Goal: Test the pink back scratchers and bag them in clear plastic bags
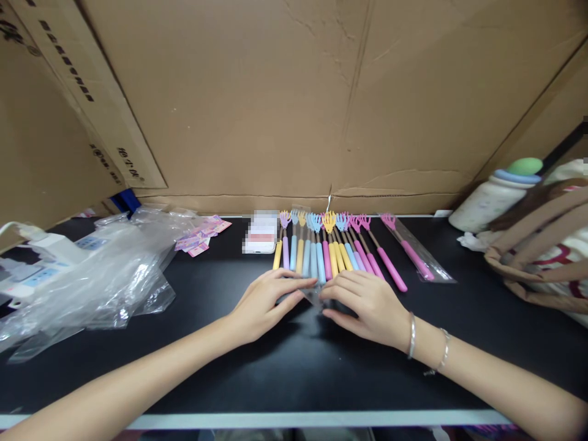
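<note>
A row of back scratchers (339,254) with claw-shaped heads and yellow, purple, blue and pink handles lies across the black table. My left hand (271,300) and my right hand (367,300) meet just in front of the handles. Between their fingertips is the end of a clear plastic sleeve (313,296), pinched from both sides. Clear film also shows around some heads at the row's back; whether it is the same sleeve, I cannot tell. At the right, one pink back scratcher (416,258) lies inside its own clear sleeve.
Clear plastic sleeves (114,269) are piled at the left, beside a white power strip (41,260). Pink and purple cards (202,234) and a phone (261,233) lie at the back. A bottle (493,199) and a brown-handled bag (542,257) stand right. Cardboard (275,110) walls the back.
</note>
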The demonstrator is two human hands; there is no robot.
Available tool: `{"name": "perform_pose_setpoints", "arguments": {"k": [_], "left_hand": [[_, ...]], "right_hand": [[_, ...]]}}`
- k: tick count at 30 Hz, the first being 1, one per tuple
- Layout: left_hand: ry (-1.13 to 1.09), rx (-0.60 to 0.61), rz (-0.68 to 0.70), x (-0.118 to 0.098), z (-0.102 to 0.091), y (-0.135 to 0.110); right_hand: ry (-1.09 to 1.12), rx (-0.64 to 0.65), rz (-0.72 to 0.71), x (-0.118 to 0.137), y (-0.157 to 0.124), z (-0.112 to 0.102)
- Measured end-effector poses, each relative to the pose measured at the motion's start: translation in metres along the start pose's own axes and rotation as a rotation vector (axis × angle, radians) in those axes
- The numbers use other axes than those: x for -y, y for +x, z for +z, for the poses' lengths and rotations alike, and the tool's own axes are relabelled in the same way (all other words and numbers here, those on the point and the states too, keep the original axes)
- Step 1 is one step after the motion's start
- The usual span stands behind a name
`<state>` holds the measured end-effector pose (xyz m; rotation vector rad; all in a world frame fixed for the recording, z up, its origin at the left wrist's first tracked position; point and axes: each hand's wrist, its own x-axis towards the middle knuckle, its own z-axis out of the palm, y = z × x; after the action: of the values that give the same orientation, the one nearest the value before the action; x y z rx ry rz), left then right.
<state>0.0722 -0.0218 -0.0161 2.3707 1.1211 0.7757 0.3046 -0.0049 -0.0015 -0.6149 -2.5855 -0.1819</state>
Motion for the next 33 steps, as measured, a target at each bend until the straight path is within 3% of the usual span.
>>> {"name": "perform_pose_setpoints", "arguments": {"k": [5, 12, 26, 33], "left_hand": [[0.036, -0.02, 0.02, -0.0018, -0.0005, 0.0003], [0.104, -0.012, 0.08, -0.0043, 0.0003, 0.0018], [0.168, -0.147, 0.067, -0.0039, 0.0028, 0.0006], [0.245, -0.211, 0.09, -0.0045, 0.0019, 0.0004]], "right_hand": [[-0.025, -0.027, -0.024, 0.0041, 0.001, -0.0017], [-0.072, 0.045, 0.022, 0.0076, 0.0013, -0.0001], [-0.06, -0.05, 0.021, 0.0069, 0.0019, -0.0022], [0.116, -0.085, 0.117, 0.0072, -0.0011, 0.0008]]}}
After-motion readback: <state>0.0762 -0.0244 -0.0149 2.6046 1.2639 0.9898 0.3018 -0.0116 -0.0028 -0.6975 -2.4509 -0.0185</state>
